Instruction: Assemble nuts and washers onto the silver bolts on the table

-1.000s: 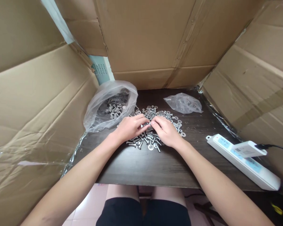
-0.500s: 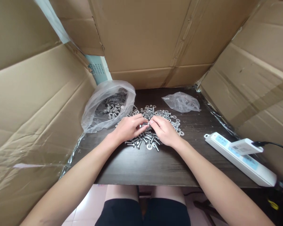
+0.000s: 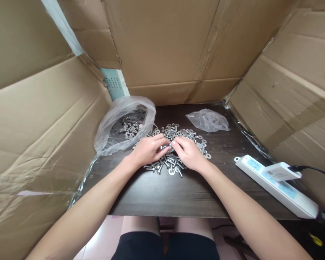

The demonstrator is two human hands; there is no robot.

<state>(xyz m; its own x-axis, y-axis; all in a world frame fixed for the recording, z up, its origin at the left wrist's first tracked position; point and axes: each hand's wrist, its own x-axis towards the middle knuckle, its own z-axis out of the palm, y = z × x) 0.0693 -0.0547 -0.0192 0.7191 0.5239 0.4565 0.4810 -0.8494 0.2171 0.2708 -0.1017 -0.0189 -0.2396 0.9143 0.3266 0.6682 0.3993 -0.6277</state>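
A loose heap of silver bolts and washers [image 3: 176,135] lies on the dark wooden table [image 3: 178,191]. My left hand [image 3: 147,150] and my right hand [image 3: 188,153] rest over the heap with their fingertips meeting. Between the pinched fingers is a small metal piece [image 3: 170,145], too small to name; each hand pinches one end of it. Bolts [image 3: 165,166] stick out from under both palms.
An open clear plastic bag [image 3: 124,124] holding more bolts sits at the back left. A crumpled clear bag [image 3: 208,121] lies at the back right. A white power strip [image 3: 276,186] with a plugged-in adapter is on the right. Cardboard walls [image 3: 178,50] enclose the table.
Both hands stay pinched together over the heap; the fingers shift only slightly. The camera view moved a little.
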